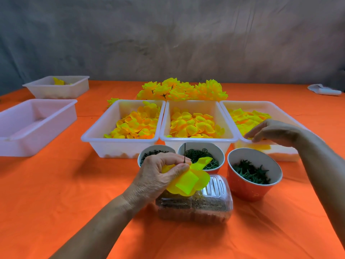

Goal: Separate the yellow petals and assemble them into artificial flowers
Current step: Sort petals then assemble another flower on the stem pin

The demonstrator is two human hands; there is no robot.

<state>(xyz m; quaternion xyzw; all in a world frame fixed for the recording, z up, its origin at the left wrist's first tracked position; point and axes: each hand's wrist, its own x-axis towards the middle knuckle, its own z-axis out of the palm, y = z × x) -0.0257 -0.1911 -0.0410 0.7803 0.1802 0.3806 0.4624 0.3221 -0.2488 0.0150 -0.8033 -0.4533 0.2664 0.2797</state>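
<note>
On the orange table (56,184), far left, sits an empty-looking pale tray (35,126), and behind it a second tray (57,86) with a few yellow scraps inside. Moving right, three white bins stand side by side, rims touching: the left bin (104,131), the middle bin (197,140) and the right bin (248,141), each holding loose yellow petals (194,126). Behind them lies a heap of finished yellow flowers (181,89).

In front of the bins the left hand (160,174) is curled tight around a partly built flower (190,180) threaded on a thin dark wire (184,152) that points upward. It hovers over a clear plastic box (205,208) and in front of two small cups (203,156) (one holds green rings).

Further right stands a red cup (250,187) of green star-shaped pieces. Above it the right hand (270,131) reaches over the right bin's near rim, fingertips (250,136) bent downward at the petals; whether they pinch one I cannot tell.
</note>
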